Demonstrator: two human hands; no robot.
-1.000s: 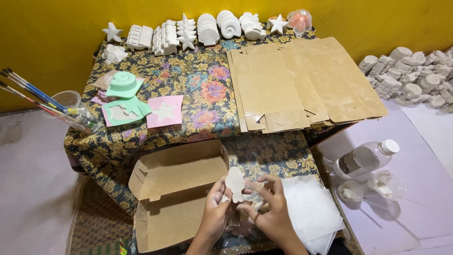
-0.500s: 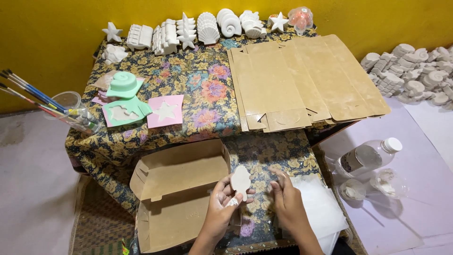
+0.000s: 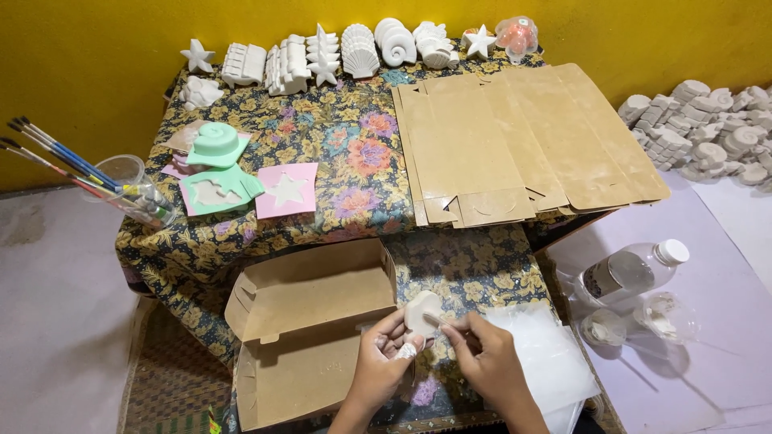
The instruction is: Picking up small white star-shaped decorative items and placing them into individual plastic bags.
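The left hand (image 3: pixel 384 354), fingers curled upward, pinches a small white plaster piece (image 3: pixel 421 311) just beside the open cardboard box (image 3: pixel 310 321); the right hand (image 3: pixel 486 358) touches its edge with pinched fingertips.

Your left hand (image 3: pixel 384 363) covers the lower part of the white plaster piece (image 3: pixel 421 312), your forearms and the open cardboard box (image 3: pixel 305 337) beside that piece run off the bottom edge, and the small item under your left fingers is unidentifiable.
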